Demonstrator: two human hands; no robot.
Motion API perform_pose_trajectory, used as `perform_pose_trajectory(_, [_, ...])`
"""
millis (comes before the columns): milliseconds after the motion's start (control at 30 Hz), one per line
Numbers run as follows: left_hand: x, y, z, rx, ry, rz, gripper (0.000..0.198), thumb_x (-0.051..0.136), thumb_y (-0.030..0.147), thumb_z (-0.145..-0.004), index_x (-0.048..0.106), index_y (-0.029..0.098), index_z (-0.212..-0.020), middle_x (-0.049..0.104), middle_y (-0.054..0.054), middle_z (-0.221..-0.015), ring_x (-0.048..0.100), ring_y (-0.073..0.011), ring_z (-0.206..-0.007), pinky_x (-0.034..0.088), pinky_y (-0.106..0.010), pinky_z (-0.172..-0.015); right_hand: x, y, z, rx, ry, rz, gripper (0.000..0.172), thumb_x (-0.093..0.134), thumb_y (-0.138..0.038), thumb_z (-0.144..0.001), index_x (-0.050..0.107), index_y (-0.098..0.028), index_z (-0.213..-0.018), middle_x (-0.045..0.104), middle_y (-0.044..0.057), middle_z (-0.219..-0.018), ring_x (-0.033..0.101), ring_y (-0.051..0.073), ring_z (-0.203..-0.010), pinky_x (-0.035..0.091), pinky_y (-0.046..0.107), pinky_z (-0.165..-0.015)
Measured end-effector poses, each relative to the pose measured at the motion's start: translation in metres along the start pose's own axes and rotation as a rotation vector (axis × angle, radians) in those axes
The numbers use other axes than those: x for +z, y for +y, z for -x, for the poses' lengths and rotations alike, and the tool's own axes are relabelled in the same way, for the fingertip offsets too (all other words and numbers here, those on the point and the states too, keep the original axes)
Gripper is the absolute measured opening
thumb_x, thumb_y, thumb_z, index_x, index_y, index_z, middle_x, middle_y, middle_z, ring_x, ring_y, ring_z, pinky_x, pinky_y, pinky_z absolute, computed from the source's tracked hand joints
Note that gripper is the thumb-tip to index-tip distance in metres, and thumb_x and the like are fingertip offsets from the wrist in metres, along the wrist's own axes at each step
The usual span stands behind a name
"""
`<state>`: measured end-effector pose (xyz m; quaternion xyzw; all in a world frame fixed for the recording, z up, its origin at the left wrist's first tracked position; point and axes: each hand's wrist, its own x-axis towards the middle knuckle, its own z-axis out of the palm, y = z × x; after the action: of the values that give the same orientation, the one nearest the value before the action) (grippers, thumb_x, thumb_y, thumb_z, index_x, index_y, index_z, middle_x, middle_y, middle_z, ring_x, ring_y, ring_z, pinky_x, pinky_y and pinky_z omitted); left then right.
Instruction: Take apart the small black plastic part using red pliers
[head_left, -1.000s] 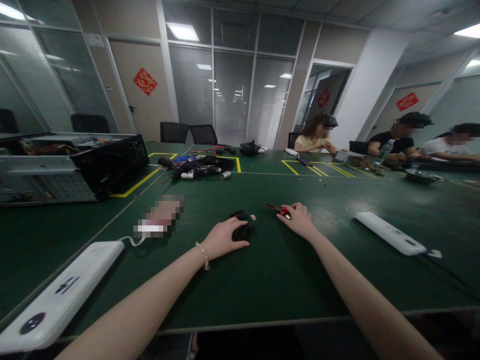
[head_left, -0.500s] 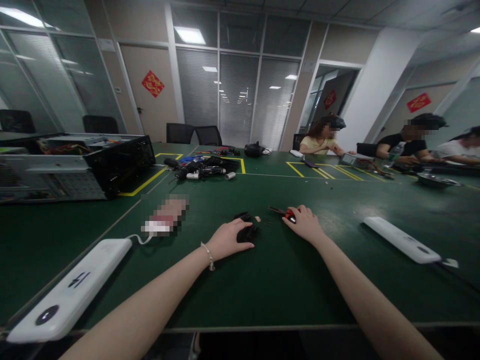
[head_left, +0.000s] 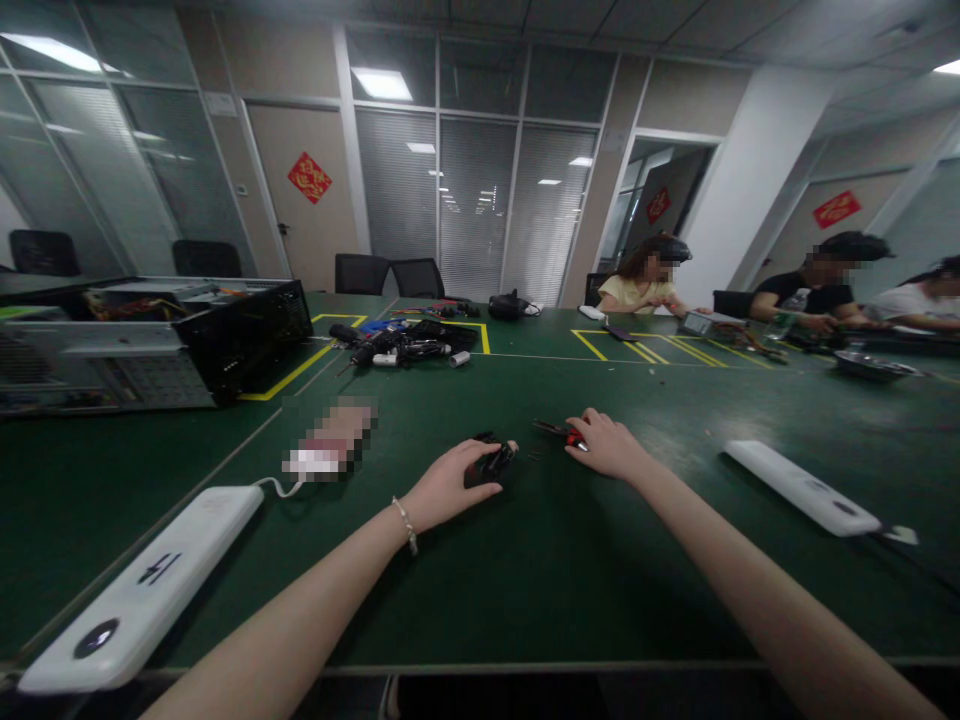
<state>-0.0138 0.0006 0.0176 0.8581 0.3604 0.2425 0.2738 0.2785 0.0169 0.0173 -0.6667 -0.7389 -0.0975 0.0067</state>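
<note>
My left hand (head_left: 444, 485), with a bracelet at the wrist, is closed around a small black object (head_left: 491, 460) near the middle of the table. Thumb and fingers lie on either side of it; its exact kind I cannot make out. A small tan piece (head_left: 513, 447) shows at its right end; whether it is attached I cannot tell. My right hand (head_left: 606, 443) rests with curled fingers over red-handled pliers (head_left: 576, 438) lying on the green surface. Their dark metal jaws point left and stand slightly apart. Tiny scraps (head_left: 534, 457) lie between the hands.
On the left stand an open computer case (head_left: 150, 350), a white power bank (head_left: 150, 585) and a blurred, cabled phone-like item (head_left: 334, 440). Another white device (head_left: 802, 487) lies right. Tools and cables (head_left: 409, 342) are heaped behind. Several people sit at far right, near a metal bowl (head_left: 874, 365).
The left hand has shifted slightly left, and the black object in it has turned, its end now beside the tan piece. The right hand stays on the pliers, almost unmoved. My view has tilted slightly up.
</note>
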Motion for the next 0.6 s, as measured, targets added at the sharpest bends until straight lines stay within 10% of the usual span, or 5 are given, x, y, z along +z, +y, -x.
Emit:
perform_pose_trajectory(200, [-0.034, -0.013, -0.018, -0.197, 0.266, 0.054, 0.046, 0.049, 0.036, -0.082, 0.039, 0.025, -0.126, 0.050, -0.007, -0.118, 0.055, -0.0201, -0.092, 0.047, -0.032, -0.076, 0.011, 0.013, 0.001, -0.032, 0.040, -0.144, 0.048, 0.039, -0.047, -0.079, 0.048, -0.019, -0.117, 0.049, 0.011, -0.106, 0.050, 0.022, -0.092, 0.040, 0.032, -0.076])
perform_pose_trajectory(600, [-0.029, -0.073, -0.061, -0.282, 0.115, -0.114, 0.053, 0.057, 0.032, -0.074, 0.042, 0.015, -0.122, 0.050, -0.011, -0.123, 0.052, -0.0240, -0.105, 0.042, -0.036, -0.089, 0.025, 0.021, 0.008, 0.014, 0.055, -0.274, 0.050, 0.041, -0.046, -0.078, 0.045, -0.020, -0.121, 0.047, 0.011, -0.113, 0.046, 0.024, -0.101, 0.038, 0.036, -0.082])
